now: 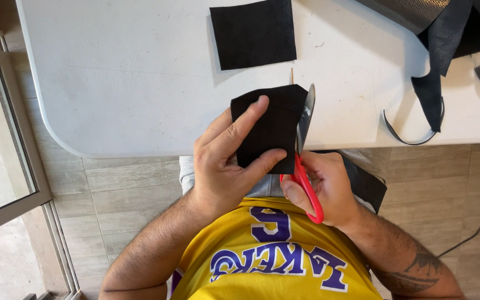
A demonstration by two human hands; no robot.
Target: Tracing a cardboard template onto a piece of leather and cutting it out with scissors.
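Observation:
My left hand (226, 161) pinches a black square of fabric (276, 119), thumb underneath and fingers spread over its top, holding it over the near edge of the white table (129, 72). My right hand (326, 186) grips red-handled scissors (305, 161), whose metal blades run up along the right edge of that fabric piece. A thin pale stick tip shows just above the piece.
A second black fabric square (254, 33) lies flat on the table farther back. A heap of black fabric and trimmed strips (445, 39) sits at the table's right end, one strip looping over the edge. Another dark piece (365, 183) rests on my lap. Tiled floor and a window frame lie left.

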